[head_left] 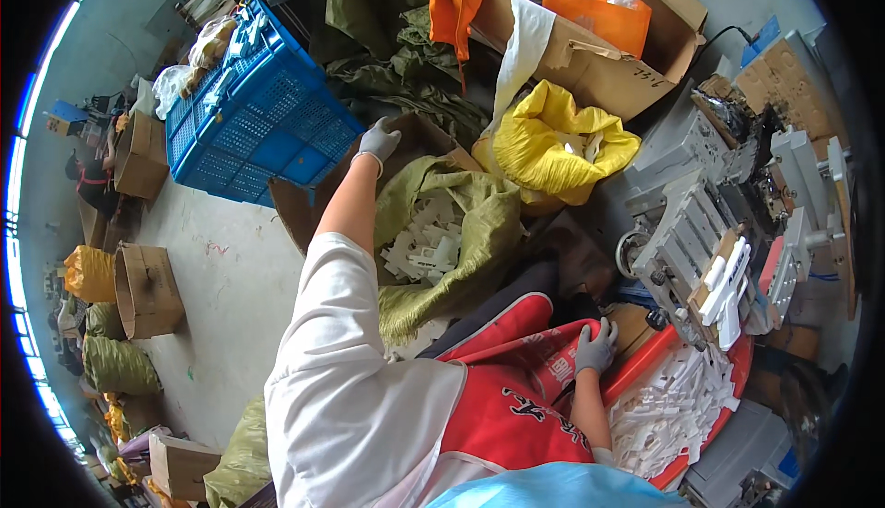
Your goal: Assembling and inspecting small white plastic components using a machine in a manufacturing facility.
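Note:
My left hand [378,142], in a grey glove, reaches far forward to the upper edge of an open cardboard box [419,132]. Its fingers are curled at the cardboard. Inside the box stands an olive woven sack [493,222], its mouth spread around many white plastic pieces [426,241]. On the right, my right hand [596,348], gloved too, is closed at the edge of the red apron [516,407] I wear, whose cloth stretches toward it. Beside that hand is a red tub [737,370] with a heap of thin white plastic parts [673,407].
A blue perforated crate [263,130] stands beyond my left hand. Ahead are a yellow sack [553,139] and a large carton [599,75] holding an orange bag [599,15]. A grey machine [691,231] stands at right, white parts on it. Boxes [147,291] line the left.

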A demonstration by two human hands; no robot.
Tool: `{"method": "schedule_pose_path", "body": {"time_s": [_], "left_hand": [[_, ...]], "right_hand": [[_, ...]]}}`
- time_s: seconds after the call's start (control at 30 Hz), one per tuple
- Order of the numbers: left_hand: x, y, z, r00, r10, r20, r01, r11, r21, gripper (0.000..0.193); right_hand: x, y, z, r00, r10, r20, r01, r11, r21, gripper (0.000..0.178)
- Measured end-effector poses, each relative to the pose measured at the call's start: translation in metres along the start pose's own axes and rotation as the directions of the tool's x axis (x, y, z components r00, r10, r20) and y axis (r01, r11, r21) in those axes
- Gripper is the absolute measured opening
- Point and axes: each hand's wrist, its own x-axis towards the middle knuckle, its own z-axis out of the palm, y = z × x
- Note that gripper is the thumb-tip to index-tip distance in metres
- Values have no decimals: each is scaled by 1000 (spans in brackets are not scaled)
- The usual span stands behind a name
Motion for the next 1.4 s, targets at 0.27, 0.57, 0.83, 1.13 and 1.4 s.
{"method": "schedule_pose_path", "body": {"time_s": [0.27, 0.57, 0.83, 1.13, 1.4], "left_hand": [[32, -15, 20, 984, 102, -147, -105, 994, -17, 58], [19, 20, 2, 939, -14, 342, 41, 996, -73, 67], [17, 28, 19, 918, -32, 395, -28, 989, 146, 66], [28, -5, 17, 991, 74, -109, -77, 997, -22, 80], [78, 14, -88, 695, -72, -716, -177, 947, -267, 100]], "right_hand": [[2, -2, -2, 1000, 14, -18, -14, 1000, -26, 49], [5, 4, 5, 1000, -16, -17, 15, 999, -36, 48], [5, -3, 1, 999, -22, -29, 22, 1000, -17, 48], [3, -6, -4, 1000, 19, -19, -19, 999, -32, 47], [5, -4, 0, 999, -9, -36, 9, 1000, -13, 47]]}}
